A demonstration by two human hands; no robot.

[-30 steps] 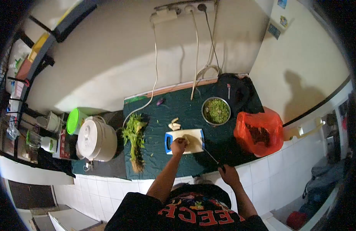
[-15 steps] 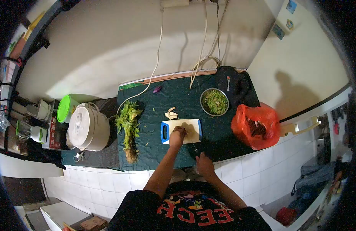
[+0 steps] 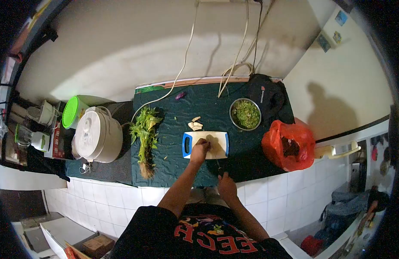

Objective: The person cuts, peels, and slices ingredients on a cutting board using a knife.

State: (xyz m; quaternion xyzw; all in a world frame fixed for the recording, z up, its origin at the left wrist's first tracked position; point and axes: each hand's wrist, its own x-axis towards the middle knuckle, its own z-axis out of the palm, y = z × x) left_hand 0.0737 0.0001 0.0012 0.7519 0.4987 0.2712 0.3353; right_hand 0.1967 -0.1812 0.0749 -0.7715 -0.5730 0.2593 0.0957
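Note:
A white cutting board (image 3: 219,151) with blue ends lies near the counter's front edge. Over its middle, my left hand (image 3: 201,149) is closed, fingertips pinched down on the board; whatever they hold is hidden. My right hand (image 3: 226,185) grips a knife (image 3: 220,171) by its dark handle, in front of the board. The thin blade points up and left onto the board, close to my left fingers. Just behind the board rest several pale cut pieces (image 3: 195,126). A steel bowl (image 3: 231,122) of chopped greens (image 3: 246,114) stands to the back right.
A bundle of leafy greens with roots (image 3: 146,138) lies left of the board. Further left stand a white rice cooker (image 3: 98,136) and a green-lidded tub (image 3: 70,113). A red plastic bag (image 3: 290,149) sits at the right. At the back are a small purple item (image 3: 180,95) and dark cloth (image 3: 268,97).
The whole view has shifted slightly as my head moved. Both hands keep nearly the same places at the board, left hand pinched and right hand on the knife.

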